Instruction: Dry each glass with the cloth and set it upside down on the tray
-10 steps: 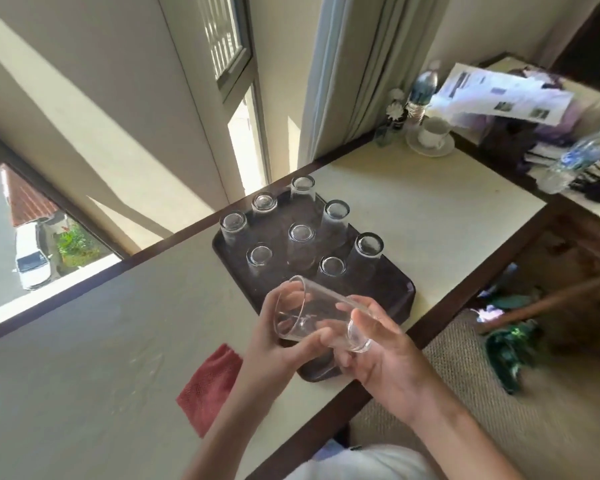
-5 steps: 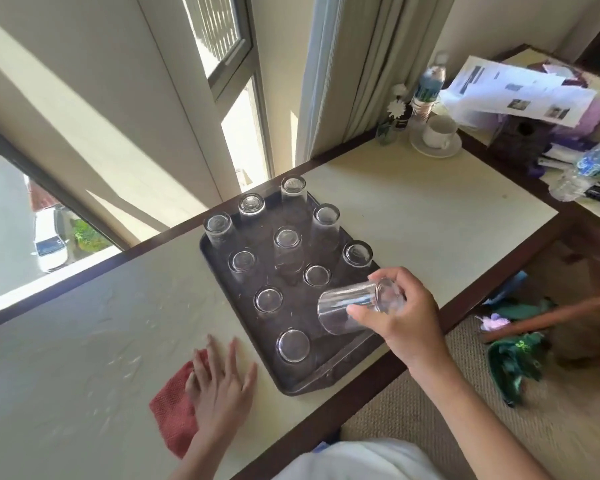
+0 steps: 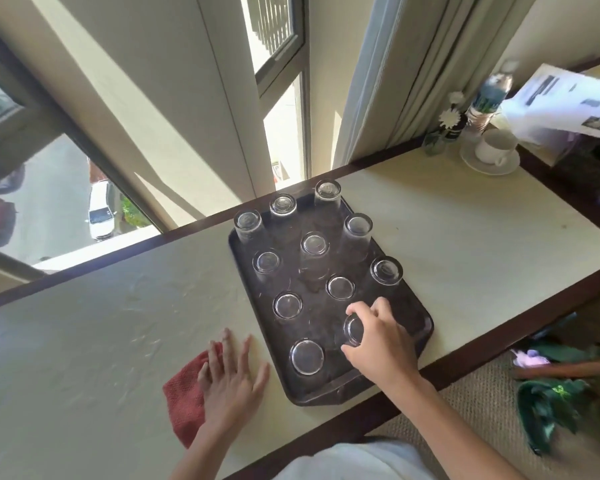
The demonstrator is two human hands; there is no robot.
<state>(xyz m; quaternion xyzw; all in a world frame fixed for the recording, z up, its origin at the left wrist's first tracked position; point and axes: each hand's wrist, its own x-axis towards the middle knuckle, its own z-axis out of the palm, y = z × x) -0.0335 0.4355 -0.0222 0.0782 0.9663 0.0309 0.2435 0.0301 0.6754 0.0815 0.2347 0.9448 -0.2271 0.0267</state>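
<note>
Right hand (image 3: 378, 337) grips the inverted clear glass (image 3: 353, 329) on the dark brown tray (image 3: 426, 327). Seat its rim flat before letting go. The left hand (image 3: 231, 379) lies flat, partly on the red cloth (image 3: 184, 400).

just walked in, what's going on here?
A person is racking glasses. The right hand has its grip round an upside-down glass near the tray's front right corner. The left hand rests flat, partly on the red cloth beside the tray. Ten other glasses stand inverted on it.
</note>
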